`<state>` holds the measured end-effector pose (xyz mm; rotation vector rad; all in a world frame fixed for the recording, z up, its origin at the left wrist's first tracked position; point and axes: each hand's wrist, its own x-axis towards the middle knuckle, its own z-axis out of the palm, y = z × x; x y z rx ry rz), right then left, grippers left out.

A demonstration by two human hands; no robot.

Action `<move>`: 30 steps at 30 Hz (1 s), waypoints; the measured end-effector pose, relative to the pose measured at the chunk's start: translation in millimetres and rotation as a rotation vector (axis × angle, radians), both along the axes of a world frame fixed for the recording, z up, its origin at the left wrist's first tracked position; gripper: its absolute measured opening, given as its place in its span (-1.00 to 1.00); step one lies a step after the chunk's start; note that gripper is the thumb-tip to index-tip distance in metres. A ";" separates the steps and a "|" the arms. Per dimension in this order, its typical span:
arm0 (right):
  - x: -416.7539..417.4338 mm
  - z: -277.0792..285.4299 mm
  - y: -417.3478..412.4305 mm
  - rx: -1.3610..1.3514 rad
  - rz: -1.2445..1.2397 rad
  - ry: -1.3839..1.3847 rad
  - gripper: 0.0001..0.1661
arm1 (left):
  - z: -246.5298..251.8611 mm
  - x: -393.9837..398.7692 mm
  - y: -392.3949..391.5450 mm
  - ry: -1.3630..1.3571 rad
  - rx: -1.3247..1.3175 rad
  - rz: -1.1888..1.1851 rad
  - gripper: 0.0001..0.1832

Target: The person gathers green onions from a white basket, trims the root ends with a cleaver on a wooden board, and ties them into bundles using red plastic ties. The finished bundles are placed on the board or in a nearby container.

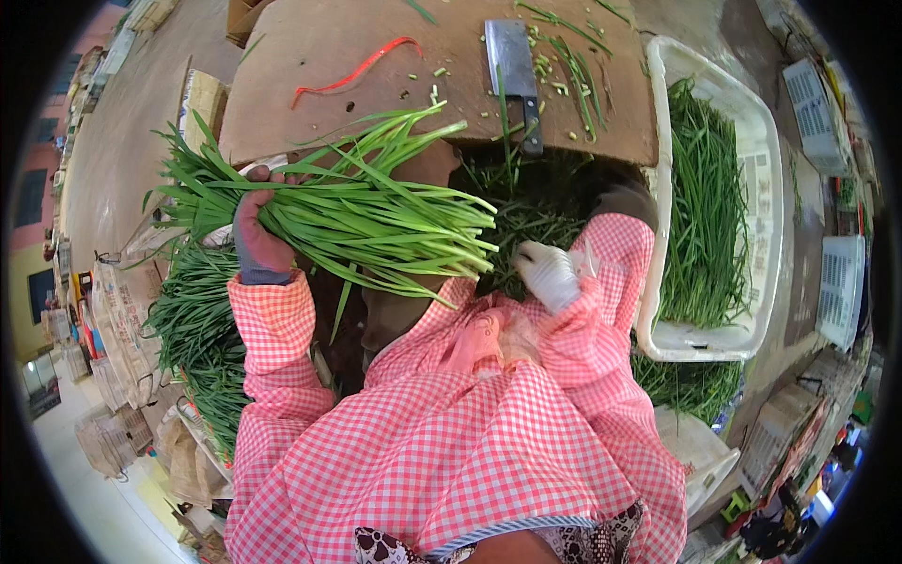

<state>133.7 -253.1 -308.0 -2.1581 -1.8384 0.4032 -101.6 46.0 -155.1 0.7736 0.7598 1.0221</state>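
Note:
My left hand (259, 236), in a purple-grey glove, grips a loose bunch of garlic chives (373, 218) around its leafy part. The pale cut stem ends point right, and a few stalks splay off above the rest. My right hand (551, 273), in a whitish glove, is curled with its fingers drawn in, just right of the stem ends; I see nothing in it. Below it and beyond, loose chive trimmings (539, 222) lie in a dark heap by my knees. A cleaver (509, 60) rests on the wooden board (303, 49), its handle towards me.
A red strap (356, 72) and stem scraps (542, 65) lie on the board. At right stands a white plastic crate (774, 211) with chives (705, 211) inside. More chives (201, 303) are heaped at my left. Below the crate are further greens (687, 384).

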 end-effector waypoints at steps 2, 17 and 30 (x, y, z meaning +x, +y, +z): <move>10.6 52.7 0.4 -0.194 -0.556 0.387 -0.78 | 16.2 4.5 0.2 0.010 0.065 -0.106 -0.70; 46.9 157.0 188.7 0.554 -0.023 0.618 0.01 | 111.3 81.6 -24.2 0.245 0.516 -0.608 -0.73; -9.4 152.9 166.0 0.505 -0.358 1.281 -0.55 | 90.1 170.1 -40.0 0.287 0.672 -0.679 -0.62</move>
